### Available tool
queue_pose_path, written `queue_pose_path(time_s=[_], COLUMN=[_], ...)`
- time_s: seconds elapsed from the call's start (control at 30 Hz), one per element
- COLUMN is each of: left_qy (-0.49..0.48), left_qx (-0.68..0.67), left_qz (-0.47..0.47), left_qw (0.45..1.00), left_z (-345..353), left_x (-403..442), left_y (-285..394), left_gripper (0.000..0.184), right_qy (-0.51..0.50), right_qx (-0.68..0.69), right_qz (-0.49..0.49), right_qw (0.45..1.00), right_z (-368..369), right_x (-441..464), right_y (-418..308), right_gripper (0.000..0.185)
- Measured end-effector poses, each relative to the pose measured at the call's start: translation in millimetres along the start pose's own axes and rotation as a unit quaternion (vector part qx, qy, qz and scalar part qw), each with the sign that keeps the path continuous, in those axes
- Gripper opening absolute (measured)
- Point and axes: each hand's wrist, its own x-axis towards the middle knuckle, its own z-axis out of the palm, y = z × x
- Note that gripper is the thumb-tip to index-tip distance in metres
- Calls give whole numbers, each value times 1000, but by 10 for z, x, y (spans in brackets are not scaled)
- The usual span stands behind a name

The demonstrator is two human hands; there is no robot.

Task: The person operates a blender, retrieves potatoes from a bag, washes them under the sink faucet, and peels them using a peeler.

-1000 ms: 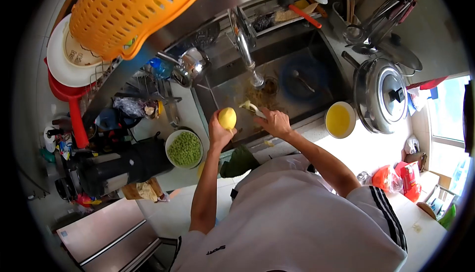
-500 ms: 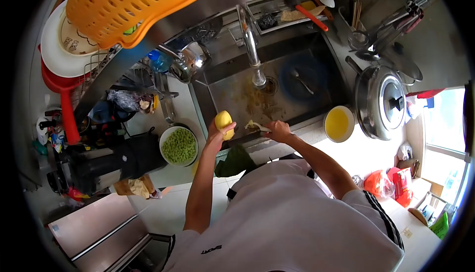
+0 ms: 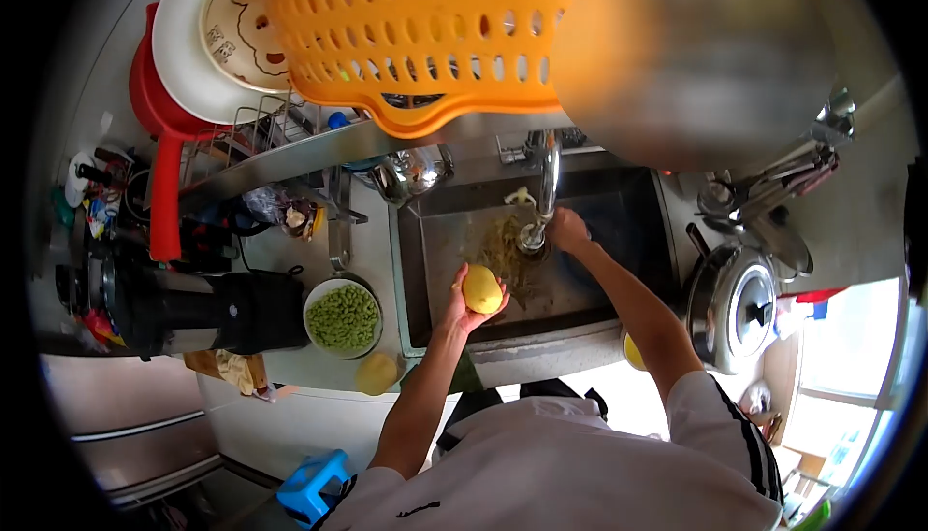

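Observation:
In my left hand (image 3: 464,309) I hold a yellow peeled potato (image 3: 482,289) above the near part of the sink (image 3: 570,324), the fingers cupped around it. My right hand (image 3: 568,231) is closed beside the metal faucet (image 3: 549,175), on its right. A pale peeler (image 3: 519,198) with a bit of peel on its head shows to the left of the faucet; its handle runs behind the spout toward my right hand. Brownish peelings (image 3: 498,246) lie on the sink bottom. Another yellow potato (image 3: 377,373) rests on the counter edge, near my left forearm.
A white bowl of chopped green vegetables (image 3: 342,317) stands left of the sink, next to a black appliance (image 3: 261,309). An orange basket (image 3: 425,28) hangs over the back. On the right are a lidded steel pan (image 3: 730,309) and a partly hidden bowl with yellow contents (image 3: 633,351).
My right hand has moved the peeler forward to the faucet. My left hand, still holding the potato, has turned palm up and shifted. The view has tilted, bringing more of the basket in.

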Motion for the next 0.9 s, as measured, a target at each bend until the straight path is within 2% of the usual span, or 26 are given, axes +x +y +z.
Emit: queue_pose_path(time_s=[0.03,0.07,0.13,0.2,0.23,0.33,0.37,0.4,0.47,0.5,0.57,0.63,0.73,0.83,0.9], left_qy=[2,3,9,16,18,22,18,14,11,15,53,46,34,55,53], left_qx=[-30,-34,-43,-73,-87,-121,-130,-139,-150,-148,-158,-140,-117,-108,-115], left_qz=[-9,-10,-11,-18,-15,4,11,18,21,31,42,39,44,66,63], left_qw=[1000,999,999,997,996,992,991,990,988,988,985,988,992,990,990], left_z=[28,47,39,1,4,-24,-60,-107,-179,-206,-172,-182,-178,-46,-4], left_x=[59,119,237,366,397,472,501,528,563,567,566,673,881,990,1050], left_y=[-31,-61,-105,-131,-156,-208,-226,-251,-275,-298,-352,-384,-434,-470,-474], left_gripper=[55,55,57,59,59,58,59,59,57,56,55,55,54,51,50], right_qy=[43,43,110,243,16,-110,-68,-4,63,-38,-134,-126,-113,-160,-270], right_qx=[13,2,-9,-6,229,250,127,0,-119,-14,80,62,46,114,170], right_qz=[-62,-93,-174,-272,-112,-85,-178,-257,-317,-253,-178,-176,-128,-106,23], right_qw=[997,995,979,931,967,958,974,966,939,967,972,974,984,975,947], right_z=[-146,-15,108,153,-396,-314,-180,-37,185,574,867,574,358,202,40], right_x=[120,462,964,1227,881,916,964,1020,825,791,477,41,-139,-154,-124], right_y=[-121,15,115,-108,-696,-681,-444,-196,164,606,889,520,290,251,180], right_gripper=[45,50,57,56,56,55,50,46,42,43,42,37,31,28,30])
